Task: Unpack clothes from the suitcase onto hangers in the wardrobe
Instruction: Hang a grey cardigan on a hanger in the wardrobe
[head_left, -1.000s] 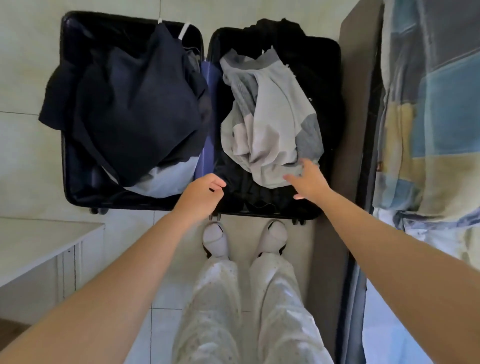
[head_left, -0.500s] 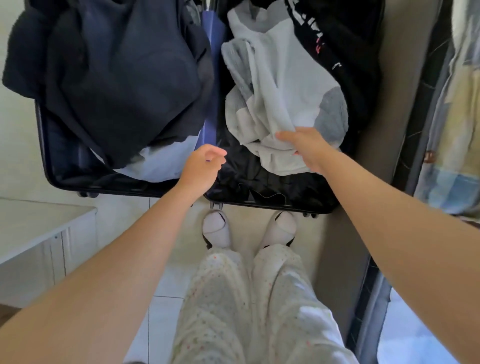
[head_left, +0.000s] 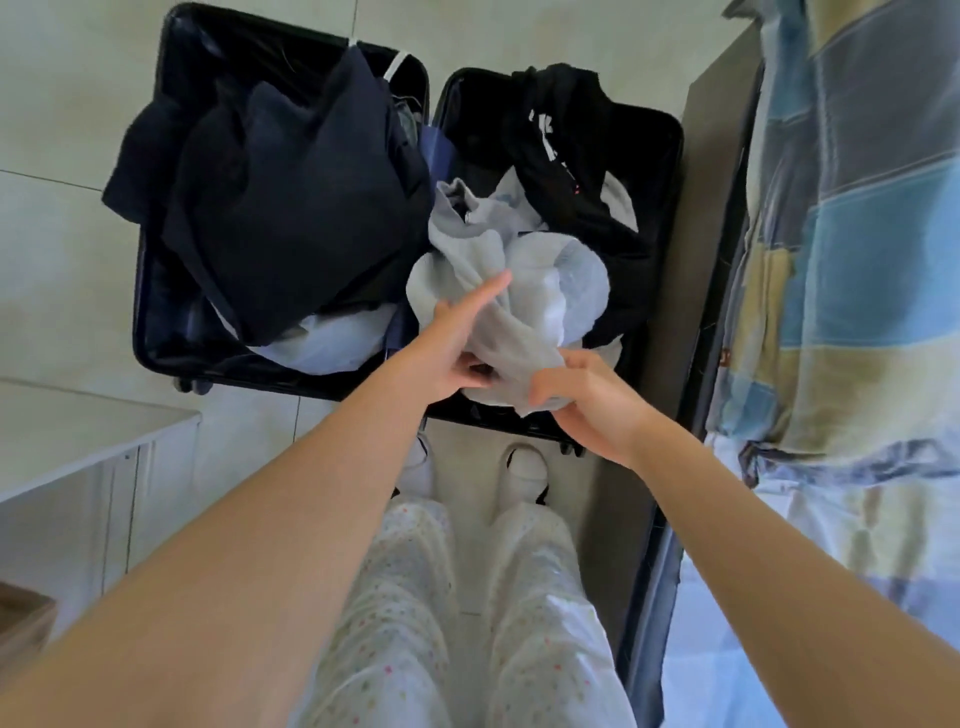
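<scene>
Head view, looking straight down: closest to me are the person's legs in pale dotted trousers (head_left: 415, 597), with 2 white-socked feet (head_left: 527, 470) planted on the tiled floor (head_left: 62, 260) right at the near edge of the suitcase (head_left: 150, 312).

Both bare forearms reach forward over it. The right hand (head_left: 587, 400) pinches the near hem of a grey garment (head_left: 519, 291), fingers curled tight into the cloth. The left hand (head_left: 452, 353) holds the same garment just beside it, lower fingers and thumb closed on the fabric while the index finger sticks out straight across the bunched folds. The grey garment is lifted in a crumpled heap above the right half of the case.

The suitcase lies open flat in 2 halves. Its left half is piled with dark navy clothes (head_left: 291, 208) lying over something white (head_left: 332, 338). In the right half, behind the grey garment, sits a black garment (head_left: 566, 171) with white lettering.

A white table (head_left: 78, 436) stands at the left; a patchwork blanket (head_left: 857, 234) in blue and yellow fills the right side.
</scene>
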